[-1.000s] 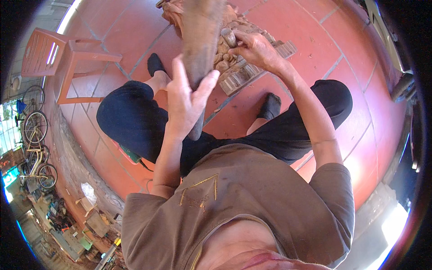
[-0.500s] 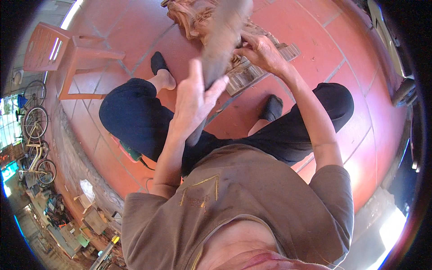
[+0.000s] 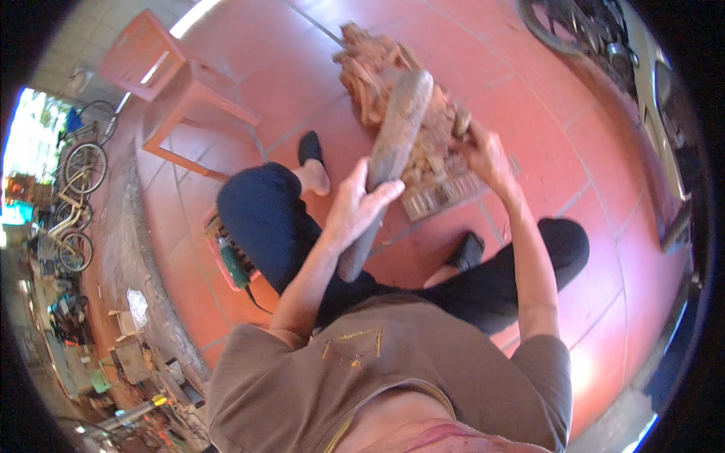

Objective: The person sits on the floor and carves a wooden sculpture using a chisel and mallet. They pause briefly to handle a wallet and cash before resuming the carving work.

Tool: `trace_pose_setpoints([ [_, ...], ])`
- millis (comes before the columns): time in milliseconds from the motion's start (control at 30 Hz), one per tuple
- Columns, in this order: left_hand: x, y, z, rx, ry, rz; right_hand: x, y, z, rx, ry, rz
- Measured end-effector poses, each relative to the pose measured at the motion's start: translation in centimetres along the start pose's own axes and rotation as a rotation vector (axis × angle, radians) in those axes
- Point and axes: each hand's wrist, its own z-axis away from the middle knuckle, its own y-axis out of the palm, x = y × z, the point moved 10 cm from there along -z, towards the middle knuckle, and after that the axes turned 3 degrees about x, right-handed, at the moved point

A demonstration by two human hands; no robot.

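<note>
Left hand [image 3: 356, 208] wrapped round club [image 3: 404, 121] by narrower part, presumably leaving thick end free. Right hand [image 3: 487, 160] closed on tool [image 3: 461, 121], likely steadying it; carving [image 3: 368, 72] beneath right hand.

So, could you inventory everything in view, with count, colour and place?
Wooden club: one, brown, centre
Carved wood piece: one, brown, upper centre
Tool handle: one, brownish, right of club
Chair: one, pinkish, upper left
Power tool: one, green, left
Bicycles: at least two, mixed, far left
Vehicle: one, dark, upper right
Clutter: uncountable, mixed, lower left
Floor: one, red, beneath
Shirt: one, brown, lower centre
Trousers: one, dark, centre
Socks: two, dark, centre
Left hand: one, bare, gripping club
Right hand: one, bare, gripping handle
</note>
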Motion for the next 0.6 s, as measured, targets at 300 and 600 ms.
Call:
trace_pose_setpoints([
  [300,1.5,0.8,-0.2,0.055,-0.076,0.156,2.7,2.6,0.5,0.142,-0.137,-0.110],
  [600,3.1,1.5,0.5,0.063,-0.190,0.248,3.4,2.2,0.0,0.116,-0.203,0.071],
])
